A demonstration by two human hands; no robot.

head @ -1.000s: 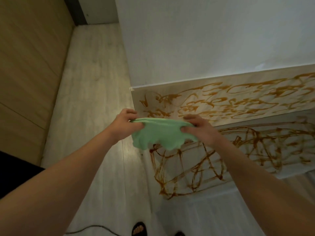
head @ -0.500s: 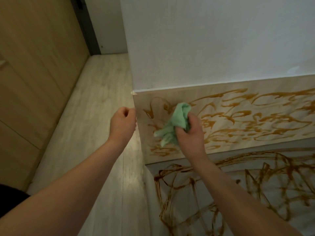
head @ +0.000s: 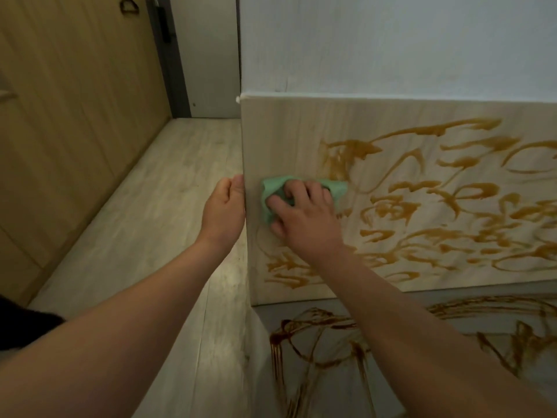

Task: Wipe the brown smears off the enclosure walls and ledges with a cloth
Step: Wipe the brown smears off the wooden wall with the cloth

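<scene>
A pale wooden enclosure wall (head: 301,122) fills the right half of the view, streaked with brown smears (head: 437,206). My right hand (head: 304,218) presses a bunched green cloth (head: 272,191) flat against the wall near its left edge, fingers curled over the cloth. My left hand (head: 224,209) grips the wall's left corner edge, thumb along the front. Below the wall, a lower white ledge surface (head: 407,372) carries darker brown smears (head: 304,336). The patch around and above the cloth looks cleaner than the rest.
A white panel (head: 391,40) rises above the smeared wall. A light wooden floor (head: 150,221) runs along the left, bordered by tan cabinet doors (head: 60,116) and a dark door frame (head: 168,55) at the back.
The left hand let go of the cloth and moved to the wall's corner edge. The right hand carried the cloth onto the wall and wiped leftward and down. The camera came closer.
</scene>
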